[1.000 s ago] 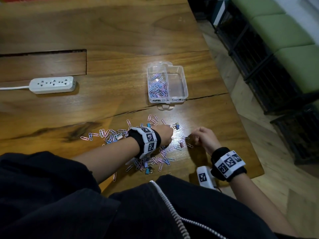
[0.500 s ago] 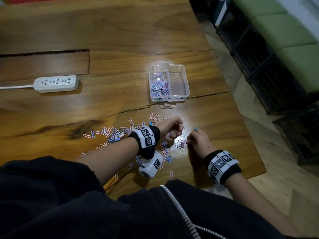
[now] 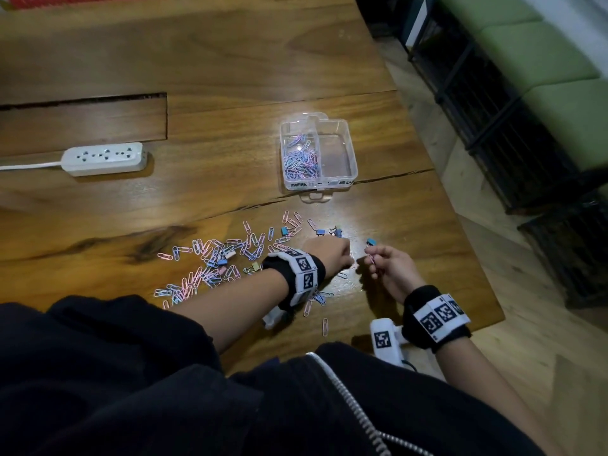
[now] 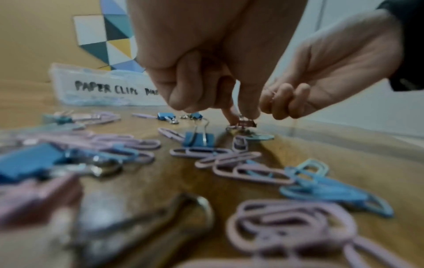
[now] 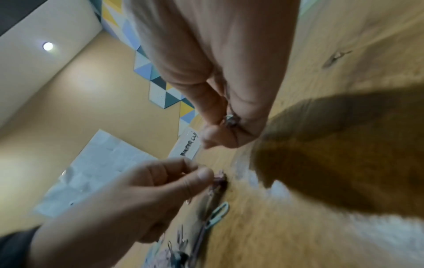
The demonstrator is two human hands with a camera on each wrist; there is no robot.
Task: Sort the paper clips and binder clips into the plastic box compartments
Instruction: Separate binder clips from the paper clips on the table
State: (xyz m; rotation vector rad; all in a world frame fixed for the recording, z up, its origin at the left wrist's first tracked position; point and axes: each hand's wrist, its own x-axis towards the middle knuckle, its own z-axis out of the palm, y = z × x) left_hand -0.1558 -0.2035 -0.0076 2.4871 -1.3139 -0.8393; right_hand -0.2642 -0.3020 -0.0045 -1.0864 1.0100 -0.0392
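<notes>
While pinched by left hand (image 4: pixel 206 59), small pink binder clip (image 4: pixel 246 123), silver handles

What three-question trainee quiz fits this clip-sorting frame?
1. True or false: in the head view, the pastel wire paper clips already sorted lie in the right compartment of the clear plastic two-compartment box.
2. The left hand pinches: A) a small pinkish binder clip on the table; B) a power strip; C) the box latch.
3. Is the right hand empty?

Key: 1 false, they lie in the left compartment; 2 A; 3 no, its curled fingers hold a small clip.
</notes>
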